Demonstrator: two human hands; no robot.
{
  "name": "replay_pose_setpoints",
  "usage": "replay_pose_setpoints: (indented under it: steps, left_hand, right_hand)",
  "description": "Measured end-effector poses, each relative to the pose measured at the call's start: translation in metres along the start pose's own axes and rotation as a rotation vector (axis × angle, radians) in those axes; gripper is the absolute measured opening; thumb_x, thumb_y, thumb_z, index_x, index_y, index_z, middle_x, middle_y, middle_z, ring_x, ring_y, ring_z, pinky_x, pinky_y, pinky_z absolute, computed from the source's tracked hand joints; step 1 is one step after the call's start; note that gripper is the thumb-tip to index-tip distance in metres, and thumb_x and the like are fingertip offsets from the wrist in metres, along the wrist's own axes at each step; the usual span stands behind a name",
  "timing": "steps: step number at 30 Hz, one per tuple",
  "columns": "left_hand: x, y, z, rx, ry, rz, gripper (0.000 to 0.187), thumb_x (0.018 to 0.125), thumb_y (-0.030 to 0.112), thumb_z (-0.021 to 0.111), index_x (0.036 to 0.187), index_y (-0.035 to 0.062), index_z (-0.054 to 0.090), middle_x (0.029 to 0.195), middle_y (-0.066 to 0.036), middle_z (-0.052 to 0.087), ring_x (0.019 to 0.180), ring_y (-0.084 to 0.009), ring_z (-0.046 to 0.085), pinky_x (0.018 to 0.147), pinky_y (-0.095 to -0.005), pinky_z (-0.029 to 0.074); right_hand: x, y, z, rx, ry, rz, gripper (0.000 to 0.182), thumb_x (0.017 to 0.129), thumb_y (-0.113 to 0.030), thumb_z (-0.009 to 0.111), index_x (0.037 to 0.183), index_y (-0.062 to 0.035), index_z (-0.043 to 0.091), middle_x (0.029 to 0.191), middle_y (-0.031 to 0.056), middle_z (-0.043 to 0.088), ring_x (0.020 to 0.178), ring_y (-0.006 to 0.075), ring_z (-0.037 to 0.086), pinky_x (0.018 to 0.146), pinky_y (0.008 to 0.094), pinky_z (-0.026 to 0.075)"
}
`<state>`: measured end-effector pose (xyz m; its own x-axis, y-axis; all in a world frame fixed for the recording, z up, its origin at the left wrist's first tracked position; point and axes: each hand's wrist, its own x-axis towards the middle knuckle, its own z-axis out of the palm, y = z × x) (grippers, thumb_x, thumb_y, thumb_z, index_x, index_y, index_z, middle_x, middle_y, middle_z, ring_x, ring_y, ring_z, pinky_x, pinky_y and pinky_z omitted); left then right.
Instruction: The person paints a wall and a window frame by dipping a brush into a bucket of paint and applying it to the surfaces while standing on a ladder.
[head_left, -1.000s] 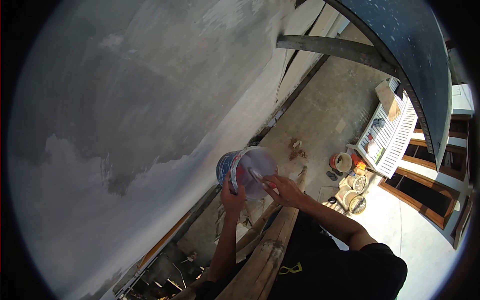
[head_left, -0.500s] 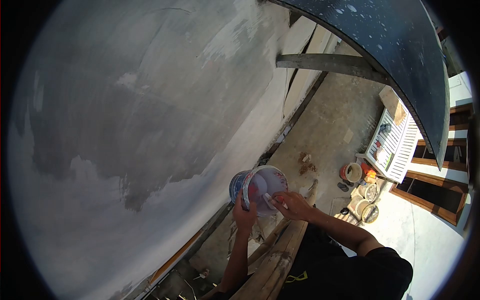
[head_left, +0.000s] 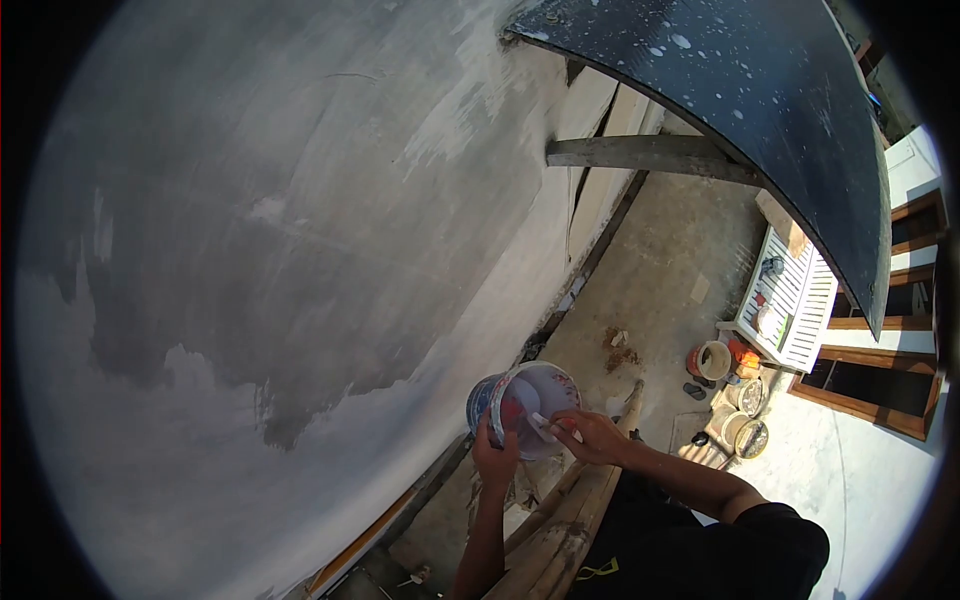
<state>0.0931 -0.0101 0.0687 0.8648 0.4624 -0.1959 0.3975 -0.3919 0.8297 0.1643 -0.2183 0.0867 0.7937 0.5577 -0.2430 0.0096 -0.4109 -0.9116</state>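
Observation:
A paint bucket (head_left: pixel 484 398) hangs tilted in front of me, its mouth facing up toward me and whitish paint inside. My left hand (head_left: pixel 495 457) grips its near rim, thumb on the inner side and fingers around the outside. In my right hand (head_left: pixel 594 438) is a paintbrush (head_left: pixel 541 424) with a pale head, its tip inside the bucket mouth; my fingers are closed round the handle. To the left rises a grey wall (head_left: pixel 330 300), partly coated with white.
A wooden beam (head_left: pixel 568 535) runs beside my body. Overhead juts a dark, paint-spotted canopy (head_left: pixel 740 90) on a strut (head_left: pixel 650 153). Far below on the ground are a white slatted bench (head_left: pixel 792 310), a bucket (head_left: pixel 712 360) and several other containers.
The view has shifted, so the bucket, hands and wall sit slightly lower in it. Both hands keep their grips, and the brush stays at the bucket's mouth.

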Motion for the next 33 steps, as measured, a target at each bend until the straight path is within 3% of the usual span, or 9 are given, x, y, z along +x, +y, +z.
replay_pose_setpoints:
  steps: [3,6,12,18,21,27,30,33]
  left_hand:
    - [-0.002,-0.007,-0.001,0.011,0.021,0.001,0.06,0.078,0.007,0.067,0.135,-0.0044,0.052,0.07,0.003,0.048,0.059,-0.0062,0.044,0.055,-0.0238,0.038]
    - [-0.002,-0.007,-0.001,-0.015,0.057,0.012,0.061,0.078,0.009,0.069,0.135,-0.0056,0.052,0.067,0.002,0.048,0.057,-0.0078,0.042,0.054,-0.0246,0.038]
    - [0.0,-0.004,0.0,-0.023,0.061,-0.005,0.061,0.079,0.011,0.071,0.135,-0.0055,0.052,0.067,0.002,0.047,0.057,-0.0067,0.041,0.054,-0.0239,0.037]
    - [-0.002,-0.003,-0.001,-0.013,0.032,0.031,0.061,0.079,0.011,0.071,0.135,-0.0045,0.052,0.068,0.002,0.047,0.057,-0.0066,0.042,0.054,-0.0239,0.038]
    - [-0.004,-0.002,0.001,0.027,0.012,0.039,0.062,0.078,0.009,0.069,0.136,-0.0044,0.052,0.068,0.003,0.047,0.058,-0.0063,0.042,0.054,-0.0238,0.038]
    - [-0.004,0.004,0.001,0.009,0.019,0.028,0.061,0.077,0.006,0.066,0.135,-0.0059,0.051,0.07,0.004,0.047,0.059,-0.006,0.043,0.056,-0.0234,0.039]
    - [-0.006,0.004,0.0,0.007,0.012,0.018,0.061,0.077,0.007,0.066,0.135,-0.0046,0.052,0.07,0.003,0.048,0.059,-0.0067,0.043,0.055,-0.0238,0.039]
    - [-0.005,0.003,-0.001,0.024,0.006,0.037,0.062,0.076,0.01,0.067,0.136,-0.0023,0.053,0.069,0.002,0.048,0.058,-0.0078,0.043,0.054,-0.0245,0.039]
  right_hand:
    - [0.004,-0.009,-0.015,0.099,0.078,0.131,0.031,0.097,-0.031,0.059,0.115,-0.0058,0.063,0.099,0.0188,0.069,0.09,0.0346,0.069,0.077,0.042,0.055]
    - [0.004,-0.015,-0.023,0.137,0.187,0.126,0.03,0.097,-0.03,0.059,0.113,-0.0049,0.064,0.102,0.0198,0.069,0.092,0.0349,0.07,0.079,0.0407,0.054]
    - [0.003,-0.003,-0.017,0.079,0.041,0.068,0.027,0.097,-0.027,0.059,0.11,-0.0048,0.065,0.095,0.0183,0.07,0.091,0.033,0.07,0.076,0.0417,0.054]
    - [0.001,-0.001,-0.011,0.064,0.07,0.092,0.027,0.097,-0.026,0.059,0.112,-0.0048,0.064,0.094,0.0182,0.07,0.086,0.0337,0.071,0.073,0.0424,0.055]
    - [0.002,-0.011,-0.013,0.086,0.207,0.111,0.025,0.097,-0.025,0.059,0.112,-0.005,0.064,0.093,0.0182,0.07,0.083,0.0346,0.07,0.072,0.0425,0.055]
    - [0.0,0.007,-0.007,0.054,0.132,0.024,0.023,0.097,-0.024,0.059,0.108,-0.0055,0.066,0.09,0.0175,0.071,0.084,0.0349,0.071,0.072,0.0428,0.055]
    - [-0.003,0.009,-0.007,0.004,0.052,0.082,0.022,0.097,-0.024,0.059,0.105,-0.0055,0.066,0.088,0.0173,0.071,0.082,0.0348,0.071,0.071,0.0423,0.055]
    - [-0.003,-0.001,-0.007,0.041,0.165,0.106,0.022,0.096,-0.025,0.059,0.103,-0.0053,0.066,0.086,0.0168,0.071,0.08,0.0347,0.071,0.07,0.042,0.055]
